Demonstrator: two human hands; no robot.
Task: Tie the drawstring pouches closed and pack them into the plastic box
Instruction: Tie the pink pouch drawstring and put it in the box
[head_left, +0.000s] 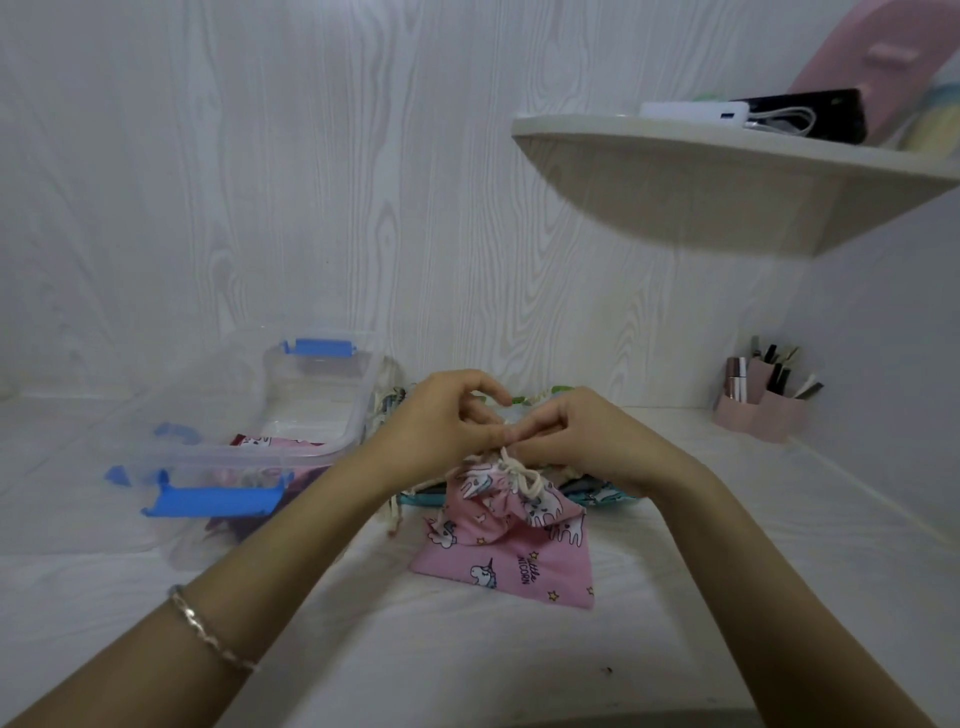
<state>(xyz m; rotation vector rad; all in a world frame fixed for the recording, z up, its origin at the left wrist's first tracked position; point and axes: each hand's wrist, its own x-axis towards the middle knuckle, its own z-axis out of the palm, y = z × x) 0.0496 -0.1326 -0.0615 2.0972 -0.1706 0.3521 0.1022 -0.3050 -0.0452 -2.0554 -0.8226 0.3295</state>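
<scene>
**Both hands pinched on the cord of a pink unicorn pouch**

I see my left hand (441, 421) and right hand (576, 439) meeting fingertip to fingertip over the gathered neck of a pink cotton drawstring pouch printed with unicorns (511, 540). Each hand is closed in a pinch on the cream drawstring cord (511, 470), which loops into a knot just below the fingers. The pouch's lower half lies flat on the white table (467, 654); the print reads "little unicorn".

A thin silver bracelet (210, 631) circles my left wrist.

Behind the pink pouch, partly hidden by my hands, lies a heap of other patterned fabric pouches (592, 491). Left of my hands sits the clear plastic box with blue clip latches (306, 410), open, with pink fabric visible inside near its front wall.

At the far right a pink desk organiser holding pens (761, 402) stands against the wall, under a white corner shelf (727, 171).
</scene>
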